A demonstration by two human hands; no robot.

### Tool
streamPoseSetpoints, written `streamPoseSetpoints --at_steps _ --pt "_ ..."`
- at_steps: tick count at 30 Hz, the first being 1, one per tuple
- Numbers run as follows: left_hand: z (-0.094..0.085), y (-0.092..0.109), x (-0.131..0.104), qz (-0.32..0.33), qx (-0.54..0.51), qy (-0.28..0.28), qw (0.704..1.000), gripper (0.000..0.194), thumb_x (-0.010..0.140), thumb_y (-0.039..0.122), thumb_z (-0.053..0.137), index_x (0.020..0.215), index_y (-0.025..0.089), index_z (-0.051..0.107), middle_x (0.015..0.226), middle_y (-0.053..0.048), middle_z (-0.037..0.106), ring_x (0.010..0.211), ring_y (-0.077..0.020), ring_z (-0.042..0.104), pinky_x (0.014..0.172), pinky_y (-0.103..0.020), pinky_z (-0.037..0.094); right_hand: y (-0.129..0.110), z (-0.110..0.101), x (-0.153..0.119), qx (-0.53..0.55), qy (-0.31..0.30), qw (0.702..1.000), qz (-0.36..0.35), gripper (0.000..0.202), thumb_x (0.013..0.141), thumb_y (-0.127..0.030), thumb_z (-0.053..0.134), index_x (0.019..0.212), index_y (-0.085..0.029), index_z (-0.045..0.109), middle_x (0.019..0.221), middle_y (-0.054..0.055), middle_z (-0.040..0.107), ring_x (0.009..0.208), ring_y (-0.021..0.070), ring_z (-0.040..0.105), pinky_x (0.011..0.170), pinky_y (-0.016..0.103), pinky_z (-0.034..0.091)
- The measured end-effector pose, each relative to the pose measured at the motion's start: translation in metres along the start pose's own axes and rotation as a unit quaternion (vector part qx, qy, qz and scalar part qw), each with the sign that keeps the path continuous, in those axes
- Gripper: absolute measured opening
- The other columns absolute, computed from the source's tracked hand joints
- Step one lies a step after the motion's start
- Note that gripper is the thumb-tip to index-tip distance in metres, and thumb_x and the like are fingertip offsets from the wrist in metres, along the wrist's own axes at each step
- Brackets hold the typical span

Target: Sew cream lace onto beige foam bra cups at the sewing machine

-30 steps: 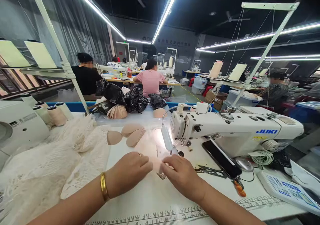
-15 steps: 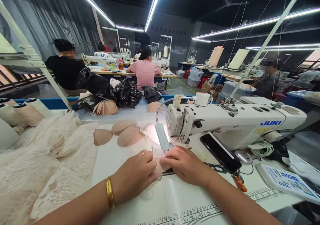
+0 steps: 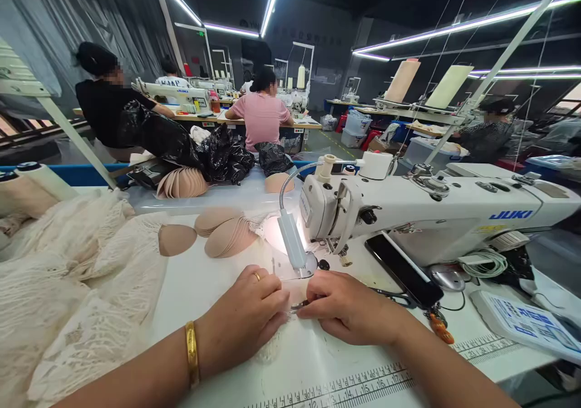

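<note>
My left hand [image 3: 247, 314] is closed, thumb against fingers, on a piece of pale lace fabric [image 3: 269, 348] that hangs below it onto the table. Facing it, my right hand [image 3: 351, 308] is curled round a small dark tool with a metal tip, which looks like thread snips [image 3: 299, 305]; most of it is hidden by the fingers. The tip points at the fabric by my left fingertips. Just beyond both hands stands the white sewing machine [image 3: 408, 208], its lamp [image 3: 292, 238] lighting the needle area.
Beige oval cups [image 3: 231, 236] lie stacked behind my left hand, with a single cup [image 3: 177, 240] beside them. Cream lace [image 3: 86, 287] is heaped at left. A phone [image 3: 403, 272] and a white box [image 3: 529, 323] lie at right. Co-workers sit at machines ahead.
My right hand has drawn back slightly from the machine, and its tool's tip now shows between the hands. My left hand stays on the fabric. The view has shifted a little.
</note>
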State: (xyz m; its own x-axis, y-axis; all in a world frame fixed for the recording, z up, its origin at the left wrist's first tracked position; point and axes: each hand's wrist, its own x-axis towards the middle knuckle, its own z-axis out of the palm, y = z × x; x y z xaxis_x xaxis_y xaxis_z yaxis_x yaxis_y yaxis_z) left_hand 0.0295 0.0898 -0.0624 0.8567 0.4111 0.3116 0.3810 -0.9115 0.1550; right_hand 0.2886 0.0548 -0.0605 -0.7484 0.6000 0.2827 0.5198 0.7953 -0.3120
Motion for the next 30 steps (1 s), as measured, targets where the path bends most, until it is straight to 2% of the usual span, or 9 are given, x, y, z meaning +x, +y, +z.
streamPoseSetpoints --at_steps 5,9,13,19,25,30 --pt "0.006 0.003 0.002 -0.015 0.021 -0.002 1.0 0.009 0.096 0.018 0.05 0.094 0.019 0.058 0.087 -0.003 0.059 0.079 -0.0229 0.052 0.088 -0.047 0.039 0.002 0.002 -0.002 0.046 0.01 0.999 -0.007 0.036 0.084 -0.003 0.053 0.101 -0.022 0.078 0.088 0.003 0.063 0.077 0.0158 0.053 0.069 0.029 0.04" --pt "0.008 0.004 0.001 -0.012 -0.009 0.022 1.0 0.011 0.098 0.018 0.047 0.093 0.019 0.057 0.1 -0.004 0.063 0.092 -0.0245 0.056 0.094 -0.047 0.034 0.003 0.0 -0.001 0.063 -0.002 0.998 -0.006 0.037 0.084 -0.003 0.052 0.103 -0.022 0.077 0.09 0.004 0.066 0.079 0.0167 0.056 0.071 0.029 0.043" --pt "0.005 0.005 0.002 -0.009 -0.012 -0.008 1.0 0.014 0.101 0.017 0.044 0.092 0.019 0.056 0.094 -0.003 0.063 0.088 -0.0229 0.057 0.093 -0.047 0.034 0.004 -0.004 0.0 0.056 -0.032 0.997 0.04 0.045 0.085 -0.002 0.052 0.12 -0.022 0.072 0.094 0.005 0.066 0.084 0.019 0.057 0.073 0.03 0.045" --pt "0.007 0.004 0.002 -0.021 0.012 -0.039 0.999 0.021 0.1 0.019 0.043 0.113 0.019 0.059 0.099 -0.007 0.063 0.093 -0.0274 0.057 0.095 -0.051 0.034 0.003 -0.007 -0.002 0.047 -0.047 0.997 0.05 0.042 0.086 -0.003 0.052 0.117 -0.022 0.073 0.095 0.005 0.066 0.085 0.019 0.058 0.073 0.03 0.045" --pt "0.019 0.002 -0.001 -0.02 0.025 0.011 0.999 0.019 0.098 0.02 0.044 0.111 0.02 0.058 0.095 -0.005 0.061 0.087 -0.0261 0.055 0.094 -0.05 0.032 0.002 -0.008 -0.001 0.051 -0.045 0.997 0.047 0.042 0.085 -0.002 0.053 0.116 -0.021 0.074 0.094 0.005 0.066 0.084 0.0189 0.057 0.072 0.03 0.045" --pt "0.014 0.004 0.002 0.008 0.037 0.013 0.999 0.022 0.1 0.017 0.043 0.116 0.018 0.058 0.09 -0.003 0.061 0.081 -0.0242 0.054 0.09 -0.046 0.031 0.001 -0.009 -0.001 0.052 -0.049 0.996 0.051 0.043 0.085 -0.001 0.053 0.116 -0.021 0.075 0.094 0.005 0.066 0.084 0.0185 0.056 0.072 0.03 0.044"
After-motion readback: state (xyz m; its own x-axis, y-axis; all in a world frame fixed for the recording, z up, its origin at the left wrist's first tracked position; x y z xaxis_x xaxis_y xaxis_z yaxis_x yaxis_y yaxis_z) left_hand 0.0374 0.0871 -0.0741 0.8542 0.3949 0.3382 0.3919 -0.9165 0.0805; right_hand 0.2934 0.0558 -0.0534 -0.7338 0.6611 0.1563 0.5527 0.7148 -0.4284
